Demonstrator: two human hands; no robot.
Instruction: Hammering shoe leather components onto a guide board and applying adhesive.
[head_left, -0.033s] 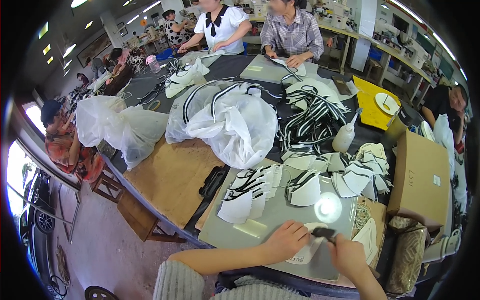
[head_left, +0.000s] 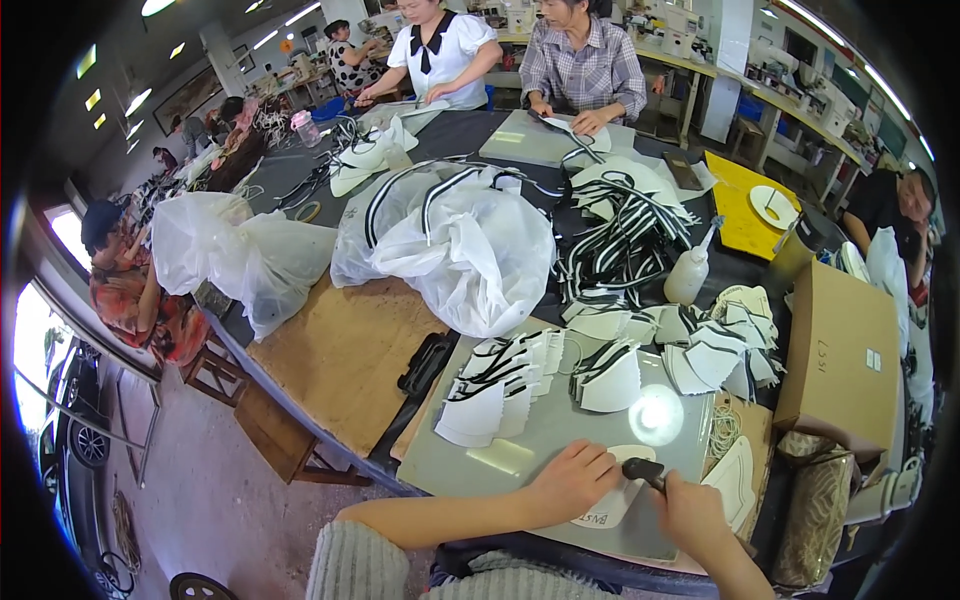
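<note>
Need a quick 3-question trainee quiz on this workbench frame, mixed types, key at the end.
1. True or false: the left hand presses flat on the white cut piece.
2. What does the right hand grip? A) black-handled tool B) squeeze bottle C) scissors
3. Fill in: the white squeeze bottle stands beside the pile of black-and-white ______.

Key: 1 true; 2 A; 3 straps.
</note>
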